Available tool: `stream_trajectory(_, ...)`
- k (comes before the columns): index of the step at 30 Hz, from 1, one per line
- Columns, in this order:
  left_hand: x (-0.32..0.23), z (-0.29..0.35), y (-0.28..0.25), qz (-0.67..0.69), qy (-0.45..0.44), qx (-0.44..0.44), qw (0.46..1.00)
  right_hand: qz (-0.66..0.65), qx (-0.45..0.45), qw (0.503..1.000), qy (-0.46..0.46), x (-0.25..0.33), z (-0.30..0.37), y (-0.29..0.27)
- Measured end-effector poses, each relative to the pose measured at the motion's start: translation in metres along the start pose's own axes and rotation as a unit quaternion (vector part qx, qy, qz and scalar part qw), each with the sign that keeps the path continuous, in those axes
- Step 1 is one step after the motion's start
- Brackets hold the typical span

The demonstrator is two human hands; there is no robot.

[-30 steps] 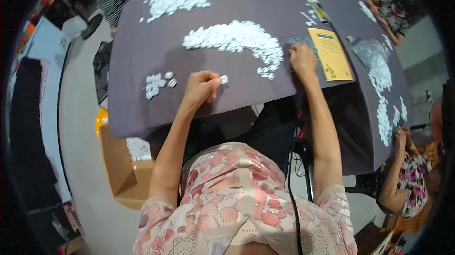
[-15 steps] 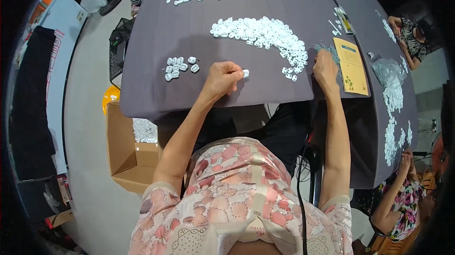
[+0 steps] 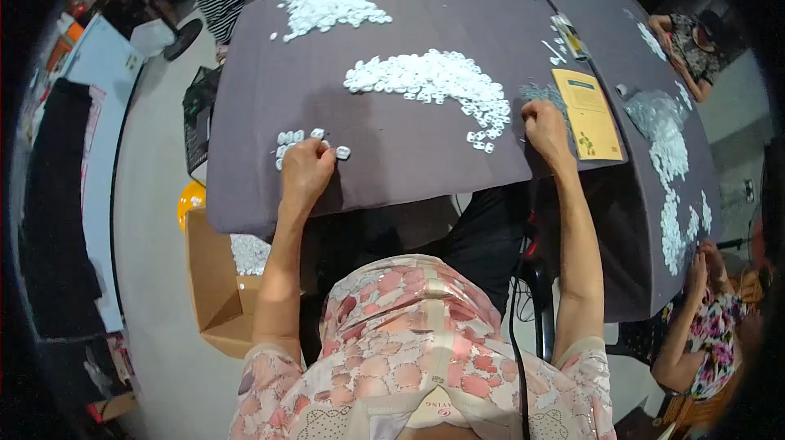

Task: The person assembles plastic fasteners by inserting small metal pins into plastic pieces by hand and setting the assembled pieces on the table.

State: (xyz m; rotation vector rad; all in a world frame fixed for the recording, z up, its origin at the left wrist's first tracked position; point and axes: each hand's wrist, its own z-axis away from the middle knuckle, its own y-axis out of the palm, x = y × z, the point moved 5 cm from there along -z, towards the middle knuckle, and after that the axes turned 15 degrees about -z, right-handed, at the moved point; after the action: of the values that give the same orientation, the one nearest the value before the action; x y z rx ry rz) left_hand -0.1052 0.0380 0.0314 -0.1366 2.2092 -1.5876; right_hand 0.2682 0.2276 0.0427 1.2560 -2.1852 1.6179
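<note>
My left hand (image 3: 307,170) is closed over the front of a small group of white plastic pieces (image 3: 288,137) on the left of the table, hiding some of them. Whatever its fingers hold is hidden. One loose white piece (image 3: 343,152) lies just right of its fingers. My right hand (image 3: 546,131) is closed at the near edge of a heap of thin grey bits (image 3: 543,95), too small to name. I cannot make out what its fingers hold. Between my hands, farther back, a curved heap of small white pieces with holes (image 3: 433,76) spreads over the dark cloth.
A yellow booklet (image 3: 589,117) lies right of my right hand, with a clear plastic bag (image 3: 654,113) beyond it. Another white heap (image 3: 331,5) is at the far left. Below the table's left edge stands a cardboard box (image 3: 214,276). Other people sit around the table.
My left hand has moved left with a white piece, from mid-table to the small group. My right hand stays by the grey heap. The whole view has shifted slightly.
</note>
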Motion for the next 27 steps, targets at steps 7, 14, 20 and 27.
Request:
stream_trajectory(7,-0.064,0.003,-0.007,0.21,0.026,-0.001,0.977,-0.15,-0.056,0.986,0.046,-0.017,0.007,-0.009)
stream_trajectory(14,-0.181,-0.01,0.028,0.429,0.08,0.212,0.874,-0.49,0.015,0.858,0.157,0.016,0.021,-0.01)
stream_trajectory(20,-0.236,-0.014,0.057,0.527,0.029,0.294,0.797,-0.511,0.036,0.85,0.123,0.047,0.036,-0.013)
stream_trajectory(27,-0.237,-0.01,0.073,0.515,0.02,0.299,0.803,-0.417,0.029,0.903,0.097,0.039,0.041,-0.004)
